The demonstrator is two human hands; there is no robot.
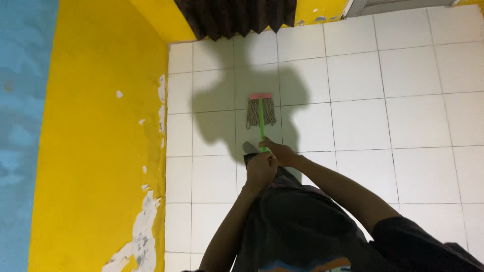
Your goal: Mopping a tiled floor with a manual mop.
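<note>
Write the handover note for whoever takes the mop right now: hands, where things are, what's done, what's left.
Left hand: closed on the near end of the green handle.
Right hand: grips the handle just ahead of the left.
Mop: pink-topped string head resting on the white tile floor, out in front, near the yellow wall corner.
Done: can't tell which tiles are mopped; no wet marks show.
Left: likely the open floor to the right.

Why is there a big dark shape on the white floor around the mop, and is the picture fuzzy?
In the head view, the dark shape on the tiled floor is the person's shadow, cast forward around the mop, so the light comes from behind them; the left hand and right hand on the green handle look slightly soft, the yellow wall evenly lit, with no glare.
</note>
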